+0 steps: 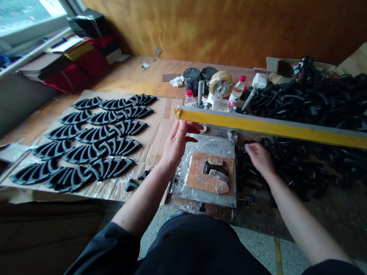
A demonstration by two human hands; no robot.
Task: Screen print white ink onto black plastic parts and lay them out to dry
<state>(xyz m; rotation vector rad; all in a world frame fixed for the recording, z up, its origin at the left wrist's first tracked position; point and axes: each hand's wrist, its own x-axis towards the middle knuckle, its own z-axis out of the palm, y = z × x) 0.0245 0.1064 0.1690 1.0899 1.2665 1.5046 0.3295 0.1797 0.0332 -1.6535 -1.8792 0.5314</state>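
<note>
My left hand (176,142) is raised at the left end of a long yellow-and-grey bar (271,127), its fingers apart and pointing right. It meets the bar's lower edge; whether it bears the weight I cannot tell. Below, a curved black handle (217,169) with small pale lettering lies on a brown block (195,180), fixed on a metal plate (182,192). My right hand (260,158) has its fingers closed at the near edge of a heap of black handles (318,172); what they pinch is lost against the dark pieces.
Rows of black handles (103,139) lie on cardboard (159,130) at left, with loose ones (132,184) close by. Behind the plate stand dark tins (191,79), a tape roll (221,83) and a red-capped bottle (237,92). The bar spans the right side above the heap.
</note>
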